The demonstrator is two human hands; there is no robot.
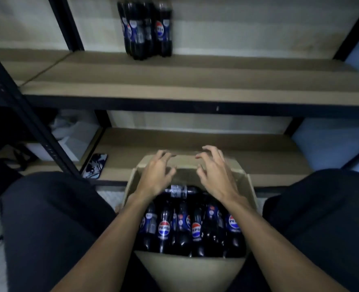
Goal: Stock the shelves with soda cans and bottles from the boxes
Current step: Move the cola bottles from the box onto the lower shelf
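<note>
An open cardboard box point(192, 270) stands on the floor between my knees, packed with several dark Pepsi bottles point(187, 226) lying on their sides. One more bottle point(179, 190) lies crosswise at the box's far end. My left hand point(156, 173) and my right hand point(213, 170) hover over the far part of the box with fingers spread and loosely bent, holding nothing. On the upper shelf board point(195, 81) a small group of Pepsi bottles point(146, 28) stands upright at the back.
A black metal shelf post point(27, 121) slants down at the left. The lower shelf board point(269, 148) runs just behind the box. A phone point(95, 165) lies on the lower shelf at the left, beside white plastic wrapping point(73, 133). My knees flank the box.
</note>
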